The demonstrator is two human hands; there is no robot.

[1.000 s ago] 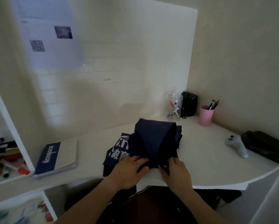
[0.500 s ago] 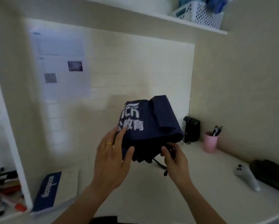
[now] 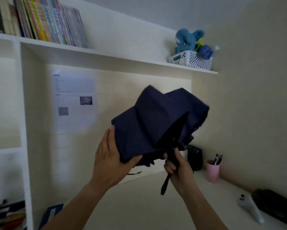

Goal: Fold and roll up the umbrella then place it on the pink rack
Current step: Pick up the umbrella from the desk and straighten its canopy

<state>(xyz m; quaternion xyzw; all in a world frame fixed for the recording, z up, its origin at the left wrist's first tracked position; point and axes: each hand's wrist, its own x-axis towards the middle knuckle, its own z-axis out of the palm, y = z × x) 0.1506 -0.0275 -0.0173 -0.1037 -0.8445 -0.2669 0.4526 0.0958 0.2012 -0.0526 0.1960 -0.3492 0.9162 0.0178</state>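
The navy blue umbrella point(image 3: 157, 123) is held up in the air above the white desk point(image 3: 139, 205), its loose canopy bunched and tilted up to the right. My right hand point(image 3: 177, 170) grips the black handle under the canopy, and a black wrist strap point(image 3: 165, 185) hangs below the fist. My left hand point(image 3: 109, 155) holds the canopy's lower left edge, fingers behind the cloth and thumb in front. No pink rack is in view.
A pink pen cup point(image 3: 213, 170) and a black box point(image 3: 195, 156) stand at the desk's back right. A white controller point(image 3: 249, 208) and a black case point(image 3: 275, 206) lie at the right. A blue notebook point(image 3: 52, 214) lies lower left. Overhead shelf holds books point(image 3: 39, 22) and a white basket point(image 3: 191, 59).
Both hands lifted the umbrella off the desk and raised it high. The canopy has turned, hiding its white lettering. My right hand has shifted onto the handle. The view tilted upward.
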